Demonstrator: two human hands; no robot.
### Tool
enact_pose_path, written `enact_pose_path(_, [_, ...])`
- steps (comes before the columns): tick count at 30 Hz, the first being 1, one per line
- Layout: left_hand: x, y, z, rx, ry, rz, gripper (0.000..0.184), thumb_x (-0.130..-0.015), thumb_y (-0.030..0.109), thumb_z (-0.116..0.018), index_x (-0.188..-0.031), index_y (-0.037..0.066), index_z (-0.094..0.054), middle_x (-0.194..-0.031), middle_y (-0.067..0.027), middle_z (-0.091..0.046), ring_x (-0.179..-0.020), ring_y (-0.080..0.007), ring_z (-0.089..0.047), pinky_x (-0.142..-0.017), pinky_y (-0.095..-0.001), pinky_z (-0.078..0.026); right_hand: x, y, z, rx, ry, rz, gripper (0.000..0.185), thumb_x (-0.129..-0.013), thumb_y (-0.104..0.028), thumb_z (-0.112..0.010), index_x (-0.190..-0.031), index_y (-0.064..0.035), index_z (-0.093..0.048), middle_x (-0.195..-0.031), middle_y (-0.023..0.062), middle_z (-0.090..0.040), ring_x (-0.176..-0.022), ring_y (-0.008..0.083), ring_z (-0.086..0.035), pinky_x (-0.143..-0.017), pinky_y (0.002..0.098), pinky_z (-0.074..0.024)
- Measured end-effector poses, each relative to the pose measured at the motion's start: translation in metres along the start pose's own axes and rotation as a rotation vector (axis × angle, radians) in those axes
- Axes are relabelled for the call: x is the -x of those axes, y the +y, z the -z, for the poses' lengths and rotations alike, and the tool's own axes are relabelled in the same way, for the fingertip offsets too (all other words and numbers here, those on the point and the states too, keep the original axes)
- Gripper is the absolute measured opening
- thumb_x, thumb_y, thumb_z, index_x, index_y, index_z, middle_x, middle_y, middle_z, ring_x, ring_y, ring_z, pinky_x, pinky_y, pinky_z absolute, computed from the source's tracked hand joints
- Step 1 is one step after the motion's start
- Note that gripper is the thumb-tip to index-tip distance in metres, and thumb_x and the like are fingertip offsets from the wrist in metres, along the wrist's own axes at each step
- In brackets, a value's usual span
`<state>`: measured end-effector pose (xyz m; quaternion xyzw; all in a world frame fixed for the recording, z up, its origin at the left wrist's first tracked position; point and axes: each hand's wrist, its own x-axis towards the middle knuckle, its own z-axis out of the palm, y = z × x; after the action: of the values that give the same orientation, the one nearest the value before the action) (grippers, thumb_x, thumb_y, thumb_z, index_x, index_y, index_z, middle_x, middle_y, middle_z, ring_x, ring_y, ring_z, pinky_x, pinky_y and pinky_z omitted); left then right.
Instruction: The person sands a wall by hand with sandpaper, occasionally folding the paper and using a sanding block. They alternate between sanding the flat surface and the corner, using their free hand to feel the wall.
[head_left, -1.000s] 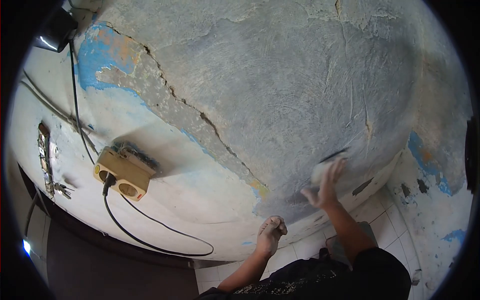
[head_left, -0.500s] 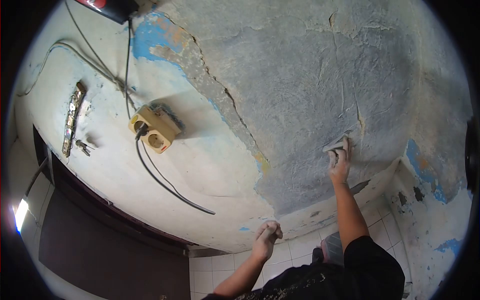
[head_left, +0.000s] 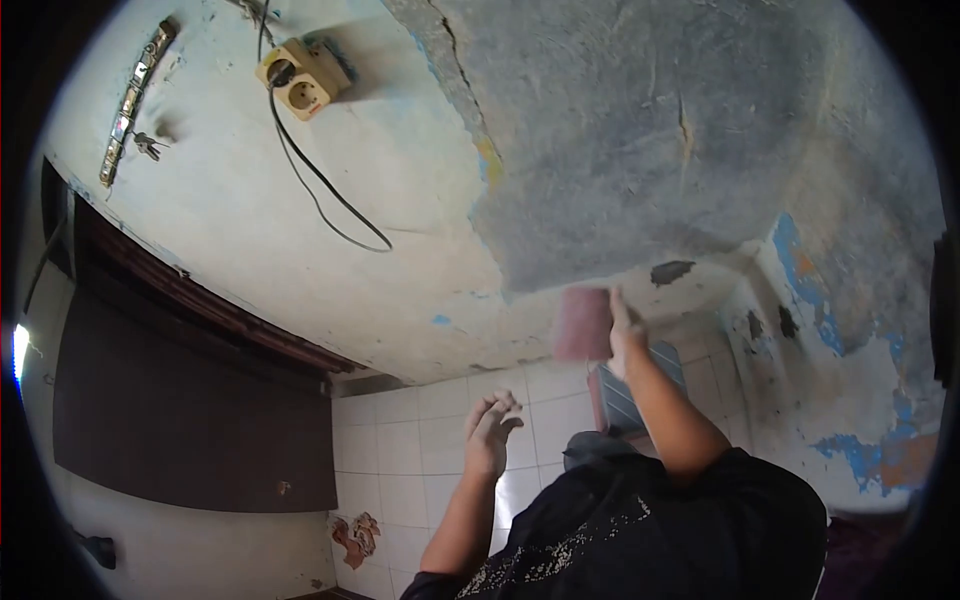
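My right hand grips a dull-red piece of sandpaper by its right edge. Motion blurs the sheet, and its flat face is turned toward me, in front of the low part of the wall. Lower and to the left, my left hand hangs in the air over the tiles, dusty, with loosely curled fingers apart and nothing in them. Ahead is the wall's rough grey plaster patch, cracked and bordered by peeling blue and white paint.
A beige socket block with a black cable is on the wall at upper left, near a hook rail with keys. A dark door panel stands left. A grey stool sits below my right arm on white tiles.
My right hand has come off the grey plaster, down and left, turning the sandpaper so its red face shows. My left hand's fingers have loosened. The view has tilted downward.
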<state>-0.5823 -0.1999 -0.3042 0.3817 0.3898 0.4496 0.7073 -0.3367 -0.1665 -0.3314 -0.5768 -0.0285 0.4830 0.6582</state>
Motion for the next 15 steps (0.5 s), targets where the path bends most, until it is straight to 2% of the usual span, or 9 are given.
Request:
enact_pose_path(1, [0.003, 0.002, -0.012, -0.072, -0.017, 0.017, 0.026, -0.088, 0.017, -0.054, -0.110, 0.004, -0.054, -0.106, -0.0080, -0.058, -0.097, -0.0198, -0.057, -0.079, -0.0342, -0.046, 0.032, 0.003, 0.007, -0.095, -0.104, -0.120, 0.075, -0.082, -0.063, -0.060, -0.130, -0.0053, -0.049, -0.121, 0.0094, -0.055, -0.109, 0.0226, -0.055, -0.089, 0.0473, -0.0463])
enact_pose_path(2, [0.003, -0.002, -0.021, -0.067, -0.025, 0.032, 0.026, -0.088, 0.017, -0.054, -0.110, 0.004, -0.054, -0.106, -0.0080, -0.058, -0.097, -0.0198, -0.057, -0.079, -0.0342, -0.046, 0.023, 0.039, 0.033, 0.176, -0.136, -0.015, 0.073, -0.088, -0.061, -0.053, -0.126, 0.0017, -0.054, -0.129, 0.0155, -0.055, -0.120, 0.0250, -0.049, -0.101, 0.0339, -0.0355])
enact_pose_path(4, [0.006, -0.010, -0.034, -0.276, -0.185, 0.065, 0.036, -0.090, 0.015, -0.056, -0.122, 0.001, -0.052, -0.121, -0.0103, -0.055, -0.113, -0.0186, -0.052, -0.087, -0.0352, -0.046, 0.076, 0.037, 0.048, 0.366, -0.156, -0.035, 0.063, -0.092, -0.055, -0.050, -0.120, 0.0015, -0.060, -0.118, 0.0150, -0.062, -0.110, 0.0206, -0.055, -0.096, 0.0327, -0.0391])
enact_pose_path(5, [0.011, -0.015, -0.037, -0.275, -0.193, 0.072, 0.036, -0.090, 0.015, -0.056, -0.122, 0.001, -0.052, -0.121, -0.0103, -0.055, -0.113, -0.0186, -0.052, -0.087, -0.0352, -0.046, 0.087, 0.044, 0.060, 0.364, -0.219, -0.050, 0.058, -0.093, -0.052, -0.050, -0.117, 0.0009, -0.061, -0.113, 0.0123, -0.063, -0.105, 0.0183, -0.056, -0.093, 0.0313, -0.0409])
enact_pose_path(8, [0.020, -0.034, -0.051, -0.333, -0.481, 0.303, 0.036, -0.088, 0.012, -0.065, -0.120, 0.001, -0.053, -0.104, -0.0060, -0.063, -0.092, -0.0148, -0.059, -0.078, -0.0291, -0.048, 0.106, 0.042, 0.085, 0.353, -0.307, -0.065, 0.049, -0.095, -0.045, -0.052, -0.111, -0.0001, -0.062, -0.104, 0.0073, -0.065, -0.096, 0.0136, -0.058, -0.086, 0.0286, -0.0441])
enact_pose_path(9, [0.022, -0.051, -0.052, -0.336, -0.426, 0.282, 0.029, -0.087, 0.010, -0.067, -0.112, 0.002, -0.057, -0.093, -0.0033, -0.064, -0.081, -0.0130, -0.060, -0.072, -0.0268, -0.048, 0.109, 0.038, 0.094, 0.342, -0.343, -0.065, 0.044, -0.095, -0.041, -0.053, -0.108, -0.0005, -0.063, -0.099, 0.0051, -0.065, -0.091, 0.0112, -0.058, -0.082, 0.0274, -0.0454])
enact_pose_path(10, [0.023, -0.061, -0.057, -0.335, -0.436, 0.289, 0.029, -0.087, 0.010, -0.067, -0.112, 0.002, -0.057, -0.093, -0.0033, -0.064, -0.081, -0.0130, -0.060, -0.072, -0.0268, -0.048, 0.102, 0.037, 0.106, 0.340, -0.331, -0.064, 0.044, -0.095, -0.041, -0.053, -0.108, -0.0005, -0.063, -0.099, 0.0051, -0.065, -0.091, 0.0112, -0.058, -0.082, 0.0274, -0.0454])
enact_pose_path(13, [0.021, -0.080, -0.089, -0.341, -0.303, 0.213, 0.020, -0.088, 0.015, -0.069, -0.103, 0.004, -0.062, -0.086, -0.0011, -0.063, -0.074, -0.0098, -0.058, -0.065, -0.0246, -0.047, 0.078, 0.029, 0.144, 0.140, -0.555, 0.110, 0.037, -0.094, -0.034, -0.058, -0.109, -0.0003, -0.060, -0.099, 0.0054, -0.064, -0.089, 0.0097, -0.057, -0.077, 0.0268, -0.0469])
enact_pose_path(15, [0.013, -0.091, -0.121, -0.402, -0.368, 0.154, 0.020, -0.086, 0.016, -0.070, -0.101, 0.004, -0.063, -0.083, -0.0006, -0.063, -0.073, -0.0107, -0.058, -0.064, -0.0248, -0.047, 0.072, 0.013, 0.175, 0.256, -0.473, 0.203, 0.039, -0.093, -0.034, -0.060, -0.114, -0.0009, -0.059, -0.102, 0.0055, -0.063, -0.091, 0.0101, -0.058, -0.080, 0.0269, -0.0477])
